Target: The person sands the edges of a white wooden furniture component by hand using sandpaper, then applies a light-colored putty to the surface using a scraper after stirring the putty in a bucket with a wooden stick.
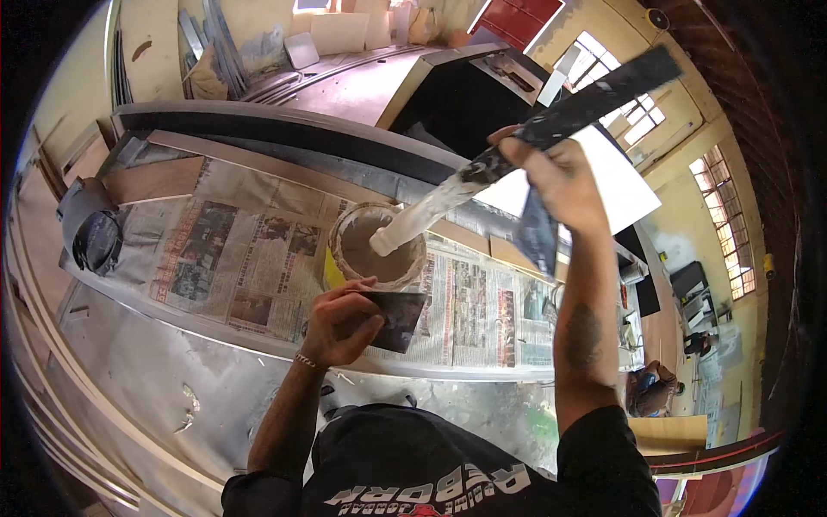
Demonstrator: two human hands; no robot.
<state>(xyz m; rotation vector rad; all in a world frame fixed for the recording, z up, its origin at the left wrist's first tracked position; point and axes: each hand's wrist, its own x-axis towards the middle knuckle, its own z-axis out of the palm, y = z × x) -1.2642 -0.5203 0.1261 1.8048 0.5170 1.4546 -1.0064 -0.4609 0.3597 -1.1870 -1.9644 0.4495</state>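
Note:
My right hand [564, 181] grips a long dark flat stick [594, 99], raised and slanting down to the left. Its lower end is thickly coated with a pale creamy paste [418, 220] and reaches over a bucket [332, 269]. Greyish paste fills part of the bucket, whose rim is smeared. Below the right hand hangs a dark flat blade-like piece [538, 231]; whether that hand holds it too I cannot tell. Just in front of the bucket, my left hand [340, 323] pinches a dark, square flat spreader [396, 323] between thumb and fingers.
Newspaper [258, 258] covers the long work table under the bucket. A dark grey roll-like object [90, 226] and a brown board [159, 179] lie at its left end. Behind stands a large black box-shaped cabinet [457, 95]. Another person [655, 388] is at the far right.

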